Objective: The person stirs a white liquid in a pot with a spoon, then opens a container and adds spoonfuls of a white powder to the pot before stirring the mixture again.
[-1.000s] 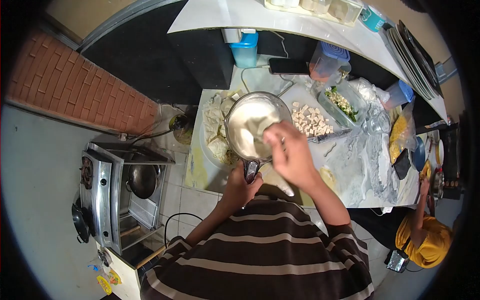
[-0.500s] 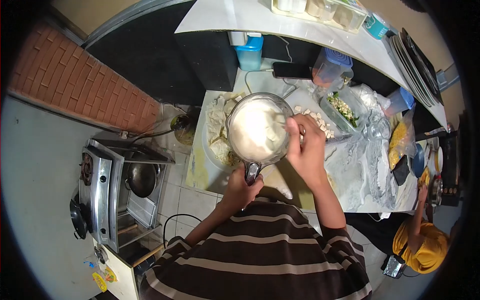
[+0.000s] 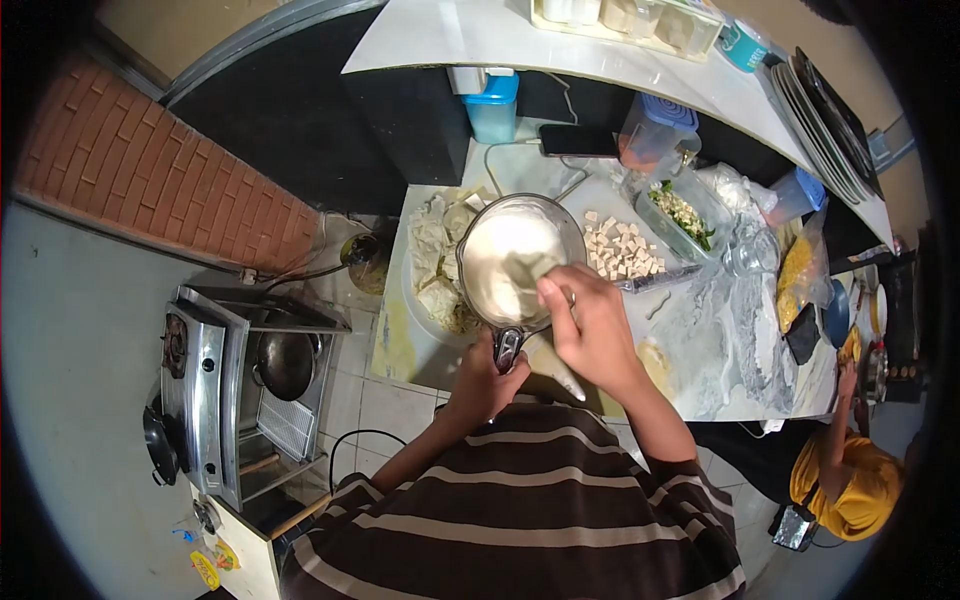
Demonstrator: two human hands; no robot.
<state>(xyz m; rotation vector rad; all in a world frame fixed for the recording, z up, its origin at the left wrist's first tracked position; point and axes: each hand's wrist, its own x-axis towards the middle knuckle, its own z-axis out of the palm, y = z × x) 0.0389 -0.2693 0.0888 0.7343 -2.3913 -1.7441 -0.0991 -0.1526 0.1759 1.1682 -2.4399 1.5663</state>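
Observation:
My left hand [image 3: 487, 382] is wrapped round the dark handle of a saucepan [image 3: 467, 285], held tilted over the counter. Inside the pan lies a pale, creamy liquid [image 3: 505, 245]. My right hand [image 3: 592, 318] reaches over the pan's right rim, its fingers pinched together. A smeared, pale utensil seems to run from those fingers into the liquid; its kind is not clear. Left of the pan, partly behind it, sits a plate with pale crumpled pieces [image 3: 437, 298]. Small pale cubes [image 3: 622, 248] lie on the counter to the right.
A clear container with chopped greens [image 3: 685, 215], a phone [image 3: 580, 141], a blue-lidded tub [image 3: 492, 112] and a bag of yellow food [image 3: 797, 275] stand around the counter [image 3: 700, 345]. A gas stove [image 3: 195, 390] is at left. At far right another person [image 3: 850, 485] works.
My right hand has moved left and down, further over the pan, uncovering more of the pale cubes. The left hand keeps its hold on the saucepan handle.

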